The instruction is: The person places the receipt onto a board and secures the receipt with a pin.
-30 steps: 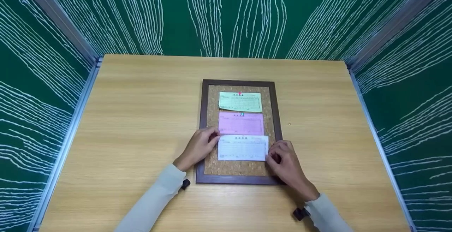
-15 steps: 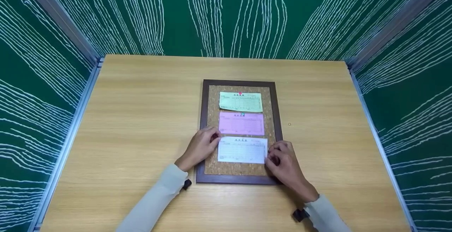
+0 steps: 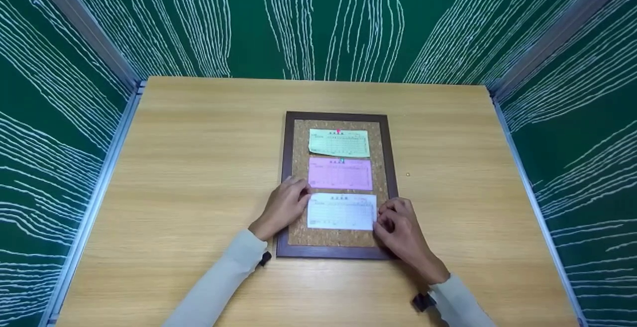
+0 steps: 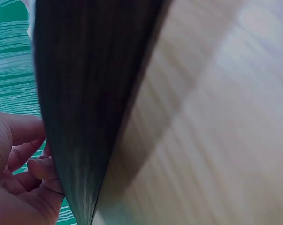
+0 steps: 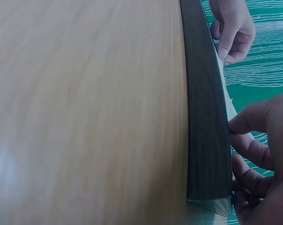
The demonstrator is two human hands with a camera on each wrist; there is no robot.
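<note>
A white printed slip (image 3: 342,212) lies on the lower part of a cork board (image 3: 338,239), its long sides nearly level. My left hand (image 3: 283,205) pinches the slip's upper left corner. At the lower right edge, my right hand (image 3: 402,230) holds the same slip between thumb and fingers. Above it are a pink slip (image 3: 340,175) with a green pushpin (image 3: 342,160) and a light green slip (image 3: 339,144) with a red pushpin (image 3: 338,131). Both wrist views show curled fingers beside the dark frame (image 4: 85,93); the slip's grip is mostly hidden there.
The board lies on a wooden table (image 3: 209,143). To its right sits a tiny gold-coloured object (image 3: 407,174), too small to identify. Green walls with white wavy lines (image 3: 328,23) stand behind the table and along both sides.
The white slip has shifted slightly toward the near edge and straightened, so a narrow cork gap shows below the pink slip. Both hands have stayed almost in place.
</note>
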